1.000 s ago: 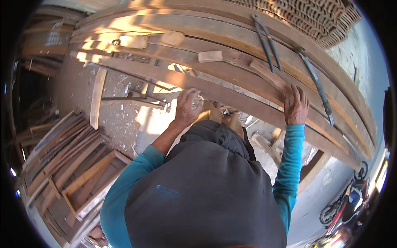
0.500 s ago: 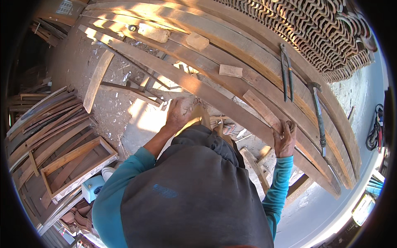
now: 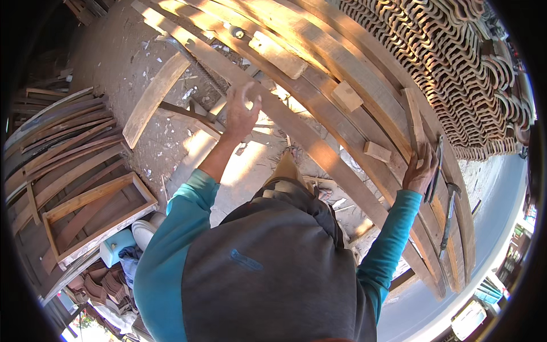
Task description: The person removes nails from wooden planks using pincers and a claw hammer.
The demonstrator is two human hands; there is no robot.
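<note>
The long plank [image 3: 319, 151] lies slanted across the work surface, from the upper left down to the lower right, on top of other long boards [image 3: 364, 85] that run the same way. I judge they are laid side by side like this so each one supports the next.

My left hand [image 3: 242, 111] is raised at the upper part of this plank, fingers spread and loose, holding nothing. It seems to hover just above the wood, but the sun glare makes it hard to say if it touches. My right hand [image 3: 420, 168] lies flat on the boards further down, fingers a little spread, pressing and not pinching (it steadies me, I think). So the plank runs between my two hands.

Just beside my right hand lie dark metal tools [image 3: 447, 214]. Small wooden blocks [image 3: 346, 96] rest on the boards between the hands. Behind them is a stack of roof tiles [image 3: 467, 74]. At my left, on the dusty ground, is a wooden frame [image 3: 94, 214].
</note>
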